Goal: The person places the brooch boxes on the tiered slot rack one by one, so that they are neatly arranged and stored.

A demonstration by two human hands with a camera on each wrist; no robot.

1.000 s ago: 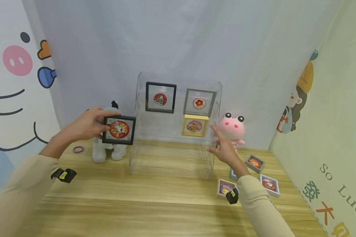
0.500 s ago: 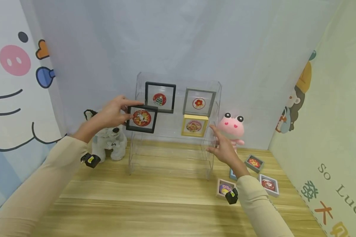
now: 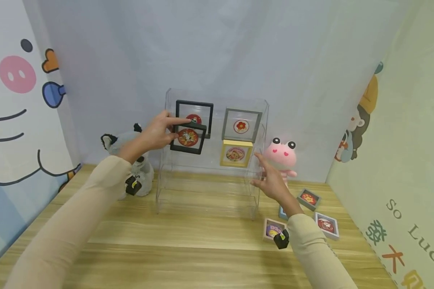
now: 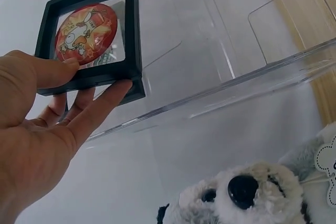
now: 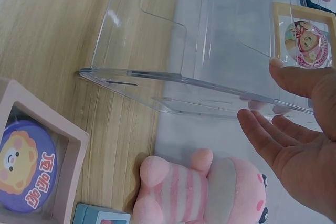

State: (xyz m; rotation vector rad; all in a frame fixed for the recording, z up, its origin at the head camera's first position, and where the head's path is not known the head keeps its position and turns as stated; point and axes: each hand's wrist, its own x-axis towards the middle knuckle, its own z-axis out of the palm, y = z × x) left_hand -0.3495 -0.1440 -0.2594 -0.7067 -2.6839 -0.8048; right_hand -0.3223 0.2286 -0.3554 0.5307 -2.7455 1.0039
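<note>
My left hand [image 3: 155, 134] pinches a black display frame [image 3: 188, 137] by its left side, thumb in front and fingers behind. A round red-and-orange badge [image 4: 86, 33] shows through its window. It hovers before the clear tiered stand [image 3: 217, 167], overlapping the lower part of a black frame [image 3: 194, 103] with a red badge on the top tier. My right hand [image 3: 273, 180] is at the stand's right side, its thumb and straight fingers on either side of the side panel [image 5: 226, 92]. Near its fingertips, a yellow frame [image 3: 236, 153] stands below a grey frame [image 3: 242, 124].
A plush dog [image 3: 141, 176] sits left of the stand, a pink plush toy [image 3: 283, 154] on the right. Grey [image 3: 309, 199], white [image 3: 326, 225] and pale pink [image 3: 273, 229] frames lie on the wooden table [image 3: 188, 249] at right, beside a partly hidden blue one [image 3: 283, 213].
My left hand has carried the black frame rightward and up, from beside the stand to in front of its upper left. My right hand has stayed at the stand's right side.
</note>
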